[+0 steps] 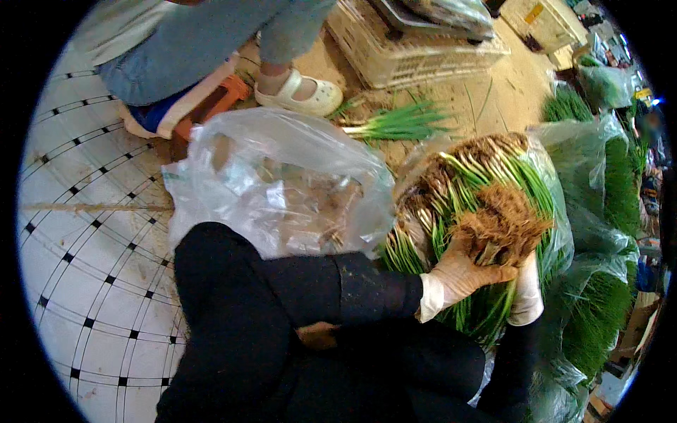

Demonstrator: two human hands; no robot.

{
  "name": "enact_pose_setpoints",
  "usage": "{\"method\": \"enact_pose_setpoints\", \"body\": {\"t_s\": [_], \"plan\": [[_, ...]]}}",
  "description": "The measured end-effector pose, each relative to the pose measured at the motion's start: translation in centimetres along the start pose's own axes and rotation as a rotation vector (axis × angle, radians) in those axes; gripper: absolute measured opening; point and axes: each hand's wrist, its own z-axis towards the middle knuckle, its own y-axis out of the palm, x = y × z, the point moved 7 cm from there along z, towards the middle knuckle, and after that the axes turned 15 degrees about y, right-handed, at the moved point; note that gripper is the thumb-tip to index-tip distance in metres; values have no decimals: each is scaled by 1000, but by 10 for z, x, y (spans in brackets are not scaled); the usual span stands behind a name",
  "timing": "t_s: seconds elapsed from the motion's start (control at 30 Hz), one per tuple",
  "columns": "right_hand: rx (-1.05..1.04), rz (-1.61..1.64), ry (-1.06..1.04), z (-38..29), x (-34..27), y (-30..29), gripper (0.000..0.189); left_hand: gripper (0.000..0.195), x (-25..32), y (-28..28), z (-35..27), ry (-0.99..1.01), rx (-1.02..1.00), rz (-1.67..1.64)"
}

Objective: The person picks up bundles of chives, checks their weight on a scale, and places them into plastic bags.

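My left hand (460, 275), in a pale glove, grips a bunch of green onions near its root end. Its tangled brown roots (502, 224) face up towards me, and the green leaves (478, 312) hang below. Close against the far right side of that bunch is my right hand (528, 293), also gloved; its fingers are hidden behind the roots. Under and beyond both hands lies a heap of green onions (476, 164) in a clear plastic bag (547, 158), white stems and roots towards the upper left.
An opened clear plastic bag (238, 195) with root scraps spreads left of the heap. Beyond it, another person's pale clog (301, 92) stands near loose green onions (402, 121). A plastic crate (412, 63) carries a scale (423, 21). Bagged greens (597, 301) line the right side.
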Motion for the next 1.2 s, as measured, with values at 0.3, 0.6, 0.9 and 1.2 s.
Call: {"method": "enact_pose_setpoints", "body": {"t_s": [0.3, 0.6, 0.9, 1.2], "plan": [[128, -680, -501, -36, -150, 193, 31, 67, 169, -82, -24, 143, -58, 170], [-141, -961, -402, 36, -89, 387, 54, 44, 93, -366, -58, 384, -4, 429], [-583, -1107, -342, 108, 26, 452, 112, 48, 86, -413, -75, 400, 366, -257], [-264, -1469, -520, 147, 75, 466, 82, 45, 151, -473, -86, 136, 773, 258]]}}
